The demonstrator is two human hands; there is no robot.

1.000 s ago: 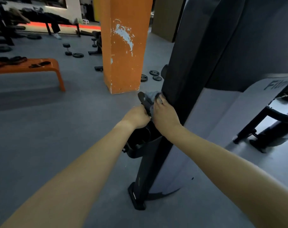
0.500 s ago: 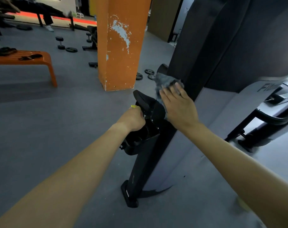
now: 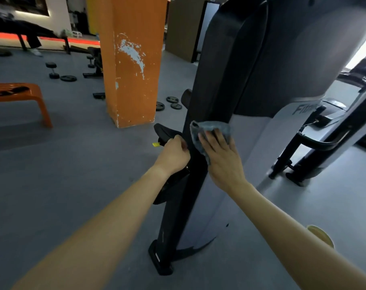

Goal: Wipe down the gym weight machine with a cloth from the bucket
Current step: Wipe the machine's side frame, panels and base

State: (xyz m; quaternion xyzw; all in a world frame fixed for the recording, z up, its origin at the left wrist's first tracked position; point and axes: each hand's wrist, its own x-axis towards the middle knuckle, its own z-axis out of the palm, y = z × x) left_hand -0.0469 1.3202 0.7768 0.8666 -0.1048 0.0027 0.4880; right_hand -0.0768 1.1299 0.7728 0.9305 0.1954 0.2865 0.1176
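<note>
Progress: small grey crumpled cloth point(image 3: 209, 130) is out of the bucket and on the machine, so fetch step is done; wipe looks mid-way, judging by placement only. Cloth sits approx. mid-height on the tall black upright column of the weight machine point(image 3: 215, 80), at the edge next to the light grey side panel point(image 3: 253, 147). Can't tell which surfaces are already wiped; upper shroud, lower column, foot and grey panel prob. still to do. Bucket not identifiable; a yellowish round obj point(image 3: 321, 236) at lower right is half hidden by the forearm.

Pose: R hand point(image 3: 222, 158) is flat, fingers straight and spread, pressing cloth onto column, arm extended fwd. L hand point(image 3: 173, 156) has fingers curled round a black handle-like part point(image 3: 165, 130) on the column's left side, gripping it, likely to brace.
</note>
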